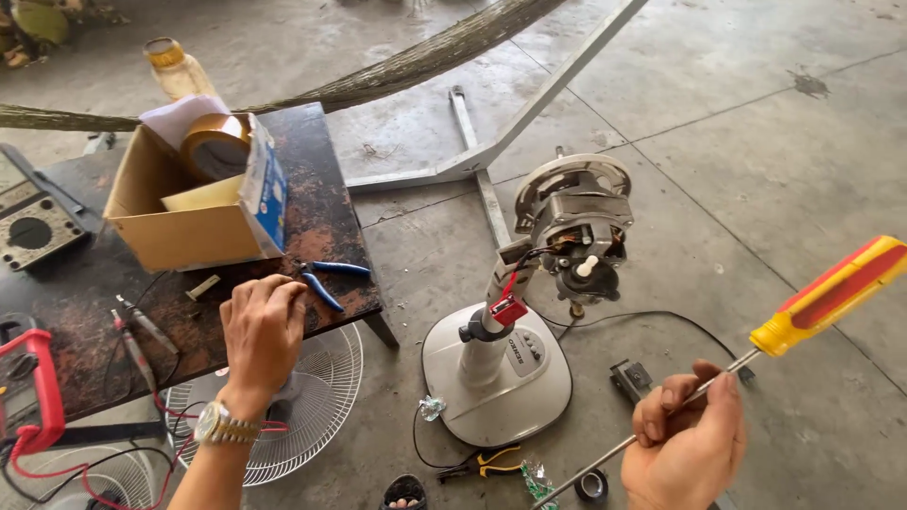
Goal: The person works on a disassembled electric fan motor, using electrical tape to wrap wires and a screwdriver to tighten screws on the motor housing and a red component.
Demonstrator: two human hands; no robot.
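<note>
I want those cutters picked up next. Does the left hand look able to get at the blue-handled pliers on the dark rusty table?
Probably yes. The left hand rests on the dark rusty table right beside the blue-handled pliers, its fingertips almost at the handles, with nothing lying between them. It holds nothing.

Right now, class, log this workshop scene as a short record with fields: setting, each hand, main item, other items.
Setting: concrete floor beside a low dark table
Left hand: resting on the table edge, near blue pliers
Right hand: closed around the metal shaft of a screwdriver with red-and-yellow handle
Main item: stripped fan, motor bare, on its grey base
Other items: cardboard box holding a tape roll; white fan grille; red meter with leads
</note>
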